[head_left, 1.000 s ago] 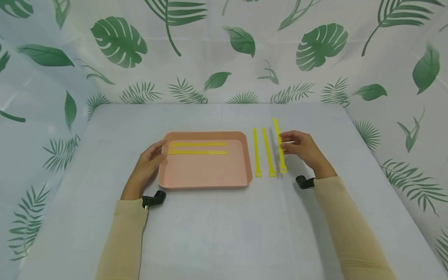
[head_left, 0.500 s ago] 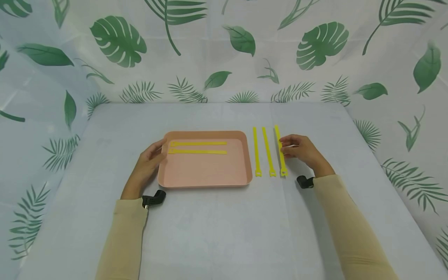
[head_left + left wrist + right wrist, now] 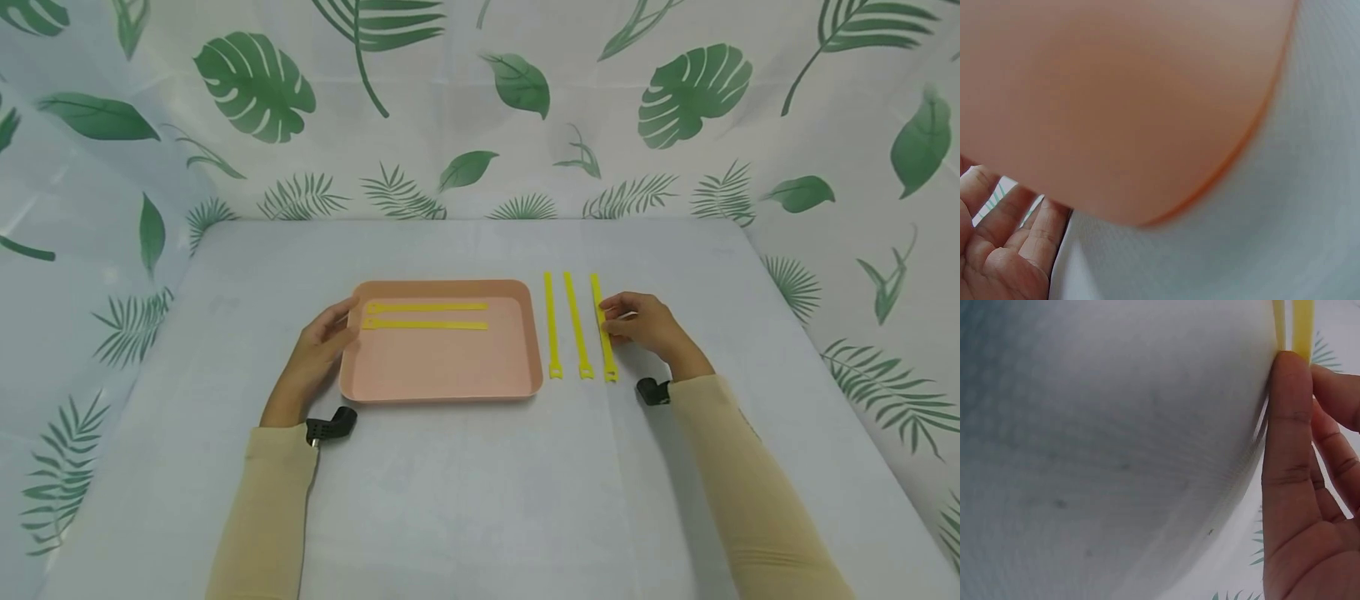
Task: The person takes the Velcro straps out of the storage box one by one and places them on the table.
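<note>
The right hand (image 3: 645, 321) appears to pinch the rightmost yellow strip (image 3: 607, 352) by its right edge near mid-length, and that strip looks flat on the pale tabletop (image 3: 480, 483), right of the pink tray (image 3: 442, 367). The middle strip (image 3: 577, 325) and left strip (image 3: 552, 325) lie apart from it, wider ends toward the person. Keeping the held strip in line with the middle one, and easing thumb and fingertips apart evenly, should stop so light a piece swivelling. The left hand (image 3: 318, 346) grips the tray's left rim, near the upper strip (image 3: 431, 307) and lower strip (image 3: 431, 325) inside; a steady, light hold seems enough there
</note>
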The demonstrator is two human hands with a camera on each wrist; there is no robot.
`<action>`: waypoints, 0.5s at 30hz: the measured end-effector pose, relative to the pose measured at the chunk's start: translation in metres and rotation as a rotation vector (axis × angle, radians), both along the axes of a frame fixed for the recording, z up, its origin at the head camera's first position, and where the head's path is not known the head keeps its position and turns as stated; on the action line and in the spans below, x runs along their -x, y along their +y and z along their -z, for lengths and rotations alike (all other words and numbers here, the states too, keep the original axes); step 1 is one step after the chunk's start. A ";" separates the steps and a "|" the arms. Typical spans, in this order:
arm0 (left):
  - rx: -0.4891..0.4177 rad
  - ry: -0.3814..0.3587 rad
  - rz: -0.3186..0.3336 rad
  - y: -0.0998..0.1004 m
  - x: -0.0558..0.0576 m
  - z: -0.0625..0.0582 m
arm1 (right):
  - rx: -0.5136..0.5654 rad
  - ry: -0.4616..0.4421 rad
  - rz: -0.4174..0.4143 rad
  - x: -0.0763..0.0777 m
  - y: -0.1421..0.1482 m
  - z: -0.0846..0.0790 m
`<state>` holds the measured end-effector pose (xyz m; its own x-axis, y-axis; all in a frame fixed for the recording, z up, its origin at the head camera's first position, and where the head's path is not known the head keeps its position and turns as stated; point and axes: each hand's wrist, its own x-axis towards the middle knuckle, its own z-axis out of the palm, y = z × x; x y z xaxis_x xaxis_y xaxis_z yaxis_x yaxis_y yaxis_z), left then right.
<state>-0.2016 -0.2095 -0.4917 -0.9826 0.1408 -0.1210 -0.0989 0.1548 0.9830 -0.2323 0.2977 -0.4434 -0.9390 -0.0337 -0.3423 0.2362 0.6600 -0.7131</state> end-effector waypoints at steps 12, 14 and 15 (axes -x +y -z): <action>-0.033 0.005 0.000 0.001 0.000 0.002 | -0.111 -0.004 0.014 -0.003 0.000 -0.003; -0.030 0.003 -0.001 0.001 0.000 0.002 | -0.114 0.005 0.015 -0.004 0.000 -0.004; -0.026 0.002 -0.001 0.001 -0.001 0.002 | -0.111 0.012 0.015 -0.005 0.000 -0.005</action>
<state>-0.2010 -0.2090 -0.4932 -0.9829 0.1432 -0.1156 -0.0973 0.1286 0.9869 -0.2276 0.2981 -0.4382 -0.9431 0.0184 -0.3321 0.2391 0.7316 -0.6384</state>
